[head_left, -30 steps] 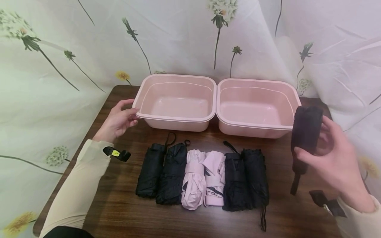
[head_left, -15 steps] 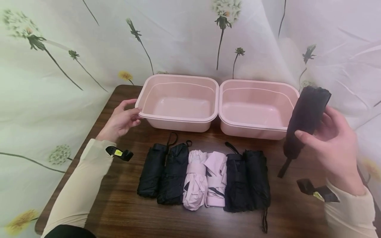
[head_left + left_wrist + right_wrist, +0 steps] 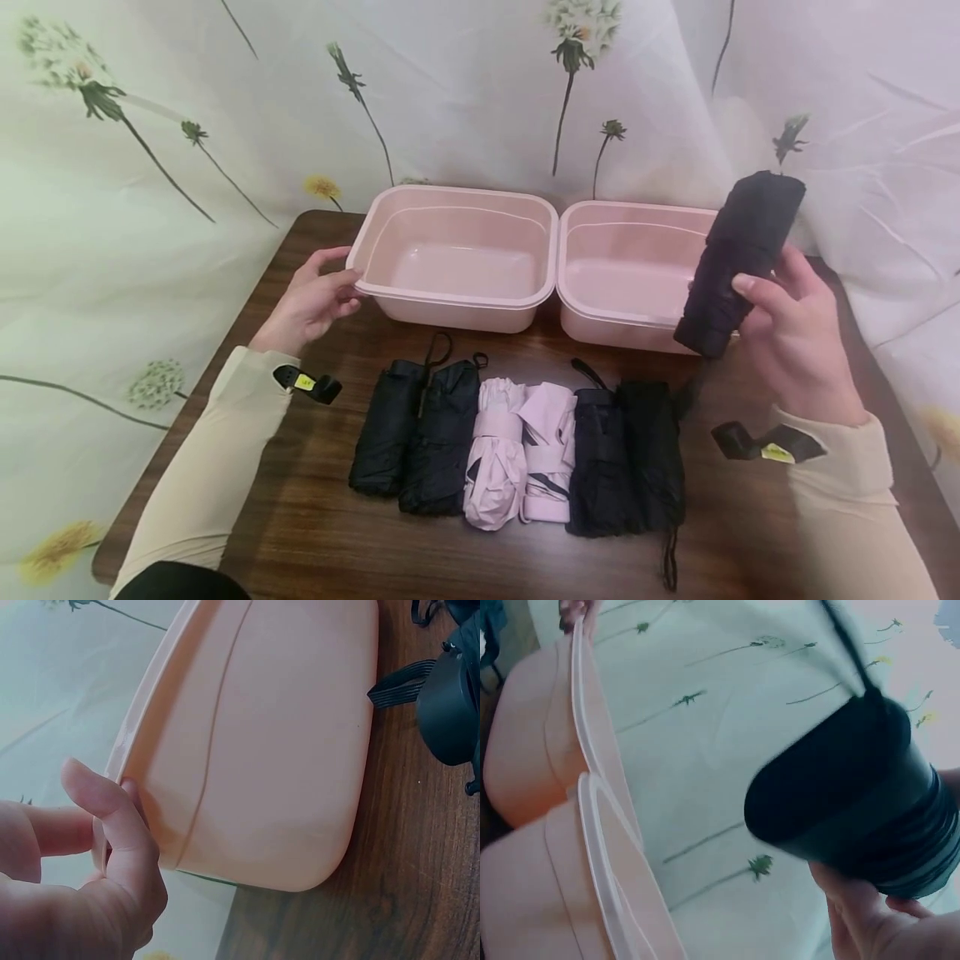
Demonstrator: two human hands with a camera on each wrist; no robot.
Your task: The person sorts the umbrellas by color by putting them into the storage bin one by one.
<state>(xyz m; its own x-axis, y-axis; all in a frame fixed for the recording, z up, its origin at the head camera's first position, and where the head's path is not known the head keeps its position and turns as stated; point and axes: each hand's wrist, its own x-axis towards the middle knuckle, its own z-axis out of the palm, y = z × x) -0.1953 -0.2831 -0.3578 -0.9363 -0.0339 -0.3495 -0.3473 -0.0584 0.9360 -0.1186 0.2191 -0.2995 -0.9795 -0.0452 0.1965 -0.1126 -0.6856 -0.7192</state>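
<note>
- Dark brown wood-grain worktop (image 3: 315,492), rounded corners; white dandelion-print cloth (image 3: 465,100) behind and at both sides.
- Left bin (image 3: 457,315) and right bin (image 3: 622,330), both pink, side by side near back edge.
- Folded umbrellas (image 3: 495,475), six in a row in front: black pair, pale pink pair, black pair.
- Left hand (image 3: 306,304): fingers pinching left bin's rim.
- Right hand (image 3: 806,337): fingers wrapped round black umbrella (image 3: 738,250), held up at right bin's right end.

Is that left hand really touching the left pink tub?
Touching. The left wrist view shows it plainly: the left hand grips the left pink tub at its rim, fingers right against it.
</note>
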